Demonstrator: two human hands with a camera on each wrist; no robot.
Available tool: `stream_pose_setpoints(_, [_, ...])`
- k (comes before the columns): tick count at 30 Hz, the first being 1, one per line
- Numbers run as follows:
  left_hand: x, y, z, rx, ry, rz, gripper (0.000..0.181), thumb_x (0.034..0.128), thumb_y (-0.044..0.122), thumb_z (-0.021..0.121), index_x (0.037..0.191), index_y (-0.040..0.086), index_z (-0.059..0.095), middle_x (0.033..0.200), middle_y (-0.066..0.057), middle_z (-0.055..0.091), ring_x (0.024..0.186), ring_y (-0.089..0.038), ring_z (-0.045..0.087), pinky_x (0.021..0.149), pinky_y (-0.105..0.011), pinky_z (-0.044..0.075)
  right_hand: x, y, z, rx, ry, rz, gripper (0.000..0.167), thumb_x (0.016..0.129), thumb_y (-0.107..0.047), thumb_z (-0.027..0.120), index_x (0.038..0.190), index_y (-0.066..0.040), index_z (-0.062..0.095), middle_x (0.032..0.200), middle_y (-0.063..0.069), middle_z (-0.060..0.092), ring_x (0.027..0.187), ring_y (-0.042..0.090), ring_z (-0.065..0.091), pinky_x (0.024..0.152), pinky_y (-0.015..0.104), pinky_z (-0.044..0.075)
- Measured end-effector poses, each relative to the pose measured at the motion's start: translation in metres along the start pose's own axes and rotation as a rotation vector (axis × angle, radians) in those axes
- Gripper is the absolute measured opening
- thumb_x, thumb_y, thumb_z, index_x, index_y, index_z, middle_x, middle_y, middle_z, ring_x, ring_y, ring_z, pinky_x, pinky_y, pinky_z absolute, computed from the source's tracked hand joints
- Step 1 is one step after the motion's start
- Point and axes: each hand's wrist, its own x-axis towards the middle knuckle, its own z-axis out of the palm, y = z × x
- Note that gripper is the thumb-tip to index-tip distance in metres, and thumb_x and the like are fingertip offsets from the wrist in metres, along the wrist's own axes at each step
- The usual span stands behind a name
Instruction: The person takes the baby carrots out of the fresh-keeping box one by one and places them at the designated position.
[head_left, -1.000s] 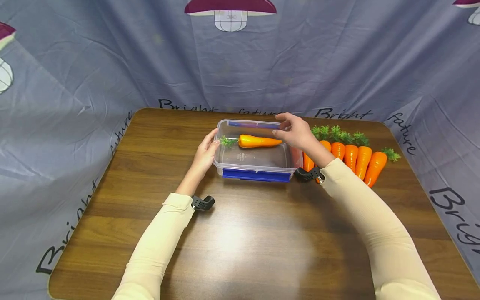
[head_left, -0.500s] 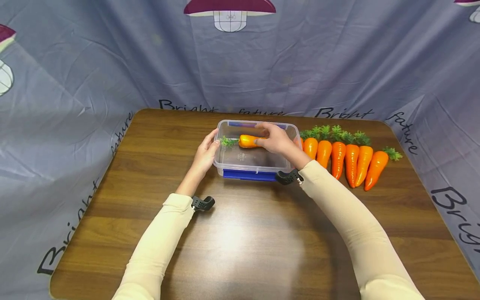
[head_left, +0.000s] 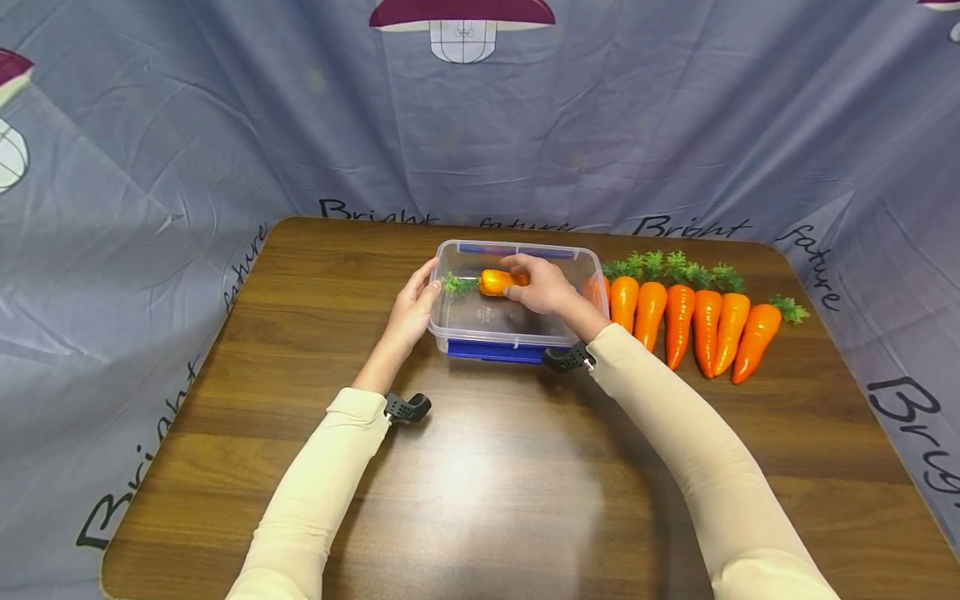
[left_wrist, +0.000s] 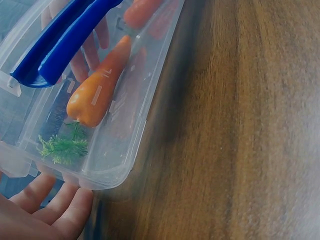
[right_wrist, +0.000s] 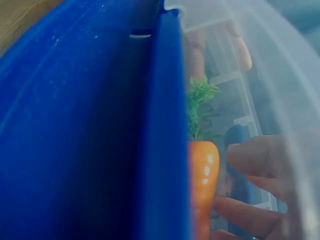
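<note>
A clear plastic food container (head_left: 480,321) with blue clip latches (head_left: 495,350) stands on the table. One orange carrot (head_left: 493,282) with a green leafy top (head_left: 454,283) lies inside, its leaves toward the left end. My left hand (head_left: 411,310) holds the container's left end, thumb at the rim and fingers (left_wrist: 62,205) against the outside. Reaching into the container, my right hand (head_left: 543,287) grips the carrot around its narrower half, with the thumb on the near side. That hand covers the carrot's tip in the head view. In the right wrist view, a blue latch hides part of the carrot (right_wrist: 204,170).
Several more carrots (head_left: 678,321) lie in a row right of the container, leaves pointing away. The rightmost carrot (head_left: 756,337) is slanted. A wooden table (head_left: 465,467) lies beneath, and grey-blue printed curtains (head_left: 480,150) hang around it.
My right hand has moved left and down from over the container's right end onto the carrot. The carrot stays in place, and my left hand keeps its hold on the container.
</note>
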Motion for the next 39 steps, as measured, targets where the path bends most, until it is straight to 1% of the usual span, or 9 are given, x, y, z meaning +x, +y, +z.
stream_pose_setpoints(4, [0.000,0.000,0.000,-0.002,0.002,0.004,0.050,0.1078,0.016,0.044,0.158,0.016,0.039,0.162,-0.016,0.040,0.143,-0.035,0.048,0.118,-0.051,0.044,0.001,0.001,0.002,-0.021,-0.009,-0.016,0.052,0.095,-0.016,0.064,0.146,-0.010,0.053,0.144,0.021,0.059,0.133,0.040,0.055,0.111,0.054,0.045])
stream_pose_setpoints(15, [0.000,0.001,0.001,0.001,0.005,0.000,0.050,0.1078,0.016,0.045,0.157,0.016,0.039,0.163,-0.013,0.039,0.144,-0.033,0.047,0.119,-0.049,0.042,0.001,0.006,0.004,-0.086,0.037,-0.011,0.049,0.094,-0.011,0.066,0.142,-0.010,0.057,0.131,0.020,0.068,0.123,0.037,0.062,0.106,0.051,0.051])
stream_pose_setpoints(21, [0.000,-0.001,0.001,0.027,0.002,0.002,0.050,0.1084,0.017,0.044,0.158,0.016,0.038,0.167,-0.010,0.033,0.148,-0.031,0.043,0.123,-0.047,0.038,0.002,0.008,0.008,-0.135,0.037,-0.020,0.049,0.092,-0.012,0.067,0.140,-0.011,0.059,0.113,0.016,0.071,0.104,0.031,0.065,0.092,0.046,0.055])
stream_pose_setpoints(24, [0.000,-0.001,0.001,0.037,0.000,0.004,0.050,0.1086,0.017,0.044,0.158,0.017,0.038,0.168,-0.009,0.030,0.149,-0.030,0.041,0.124,-0.045,0.035,0.001,0.008,0.009,-0.162,0.037,-0.030,0.047,0.090,-0.012,0.069,0.137,-0.011,0.064,0.098,0.012,0.069,0.089,0.027,0.062,0.080,0.038,0.052])
stream_pose_setpoints(27, [0.000,-0.001,0.000,0.028,-0.004,0.005,0.050,0.1085,0.016,0.044,0.158,0.016,0.038,0.168,-0.009,0.031,0.149,-0.031,0.041,0.124,-0.045,0.036,0.000,0.007,0.011,-0.191,0.039,-0.049,0.043,0.089,-0.011,0.070,0.131,-0.010,0.068,0.089,0.011,0.068,0.083,0.026,0.059,0.074,0.036,0.048])
stream_pose_setpoints(29, [0.000,-0.001,0.000,0.027,-0.007,0.003,0.050,0.1086,0.016,0.043,0.158,0.016,0.038,0.168,-0.010,0.032,0.148,-0.031,0.042,0.124,-0.045,0.036,-0.001,0.006,0.011,-0.202,0.041,-0.060,0.042,0.088,-0.012,0.072,0.129,-0.009,0.069,0.094,0.014,0.070,0.088,0.029,0.061,0.077,0.038,0.051])
stream_pose_setpoints(32, [0.000,-0.001,0.000,0.026,-0.003,0.004,0.050,0.1085,0.016,0.043,0.158,0.016,0.038,0.167,-0.010,0.033,0.147,-0.031,0.043,0.123,-0.046,0.037,-0.001,0.006,0.011,-0.195,0.027,-0.066,0.041,0.088,-0.014,0.073,0.129,-0.008,0.068,0.111,0.020,0.072,0.104,0.034,0.066,0.093,0.045,0.054])
stream_pose_setpoints(35, [0.000,-0.001,0.000,0.027,0.001,0.008,0.050,0.1085,0.016,0.043,0.158,0.015,0.038,0.166,-0.012,0.034,0.147,-0.032,0.044,0.122,-0.047,0.038,-0.001,0.006,0.012,-0.161,0.001,-0.060,0.041,0.090,-0.014,0.073,0.130,-0.008,0.065,0.124,0.022,0.070,0.115,0.036,0.066,0.104,0.049,0.053])
stream_pose_setpoints(39, [0.001,-0.001,0.001,0.022,0.001,0.013,0.050,0.1086,0.015,0.043,0.158,0.014,0.038,0.165,-0.012,0.036,0.147,-0.032,0.044,0.122,-0.047,0.039,0.000,0.007,0.013,-0.126,-0.049,-0.040,0.042,0.091,-0.012,0.072,0.132,-0.008,0.062,0.123,0.021,0.071,0.114,0.036,0.067,0.104,0.048,0.053])
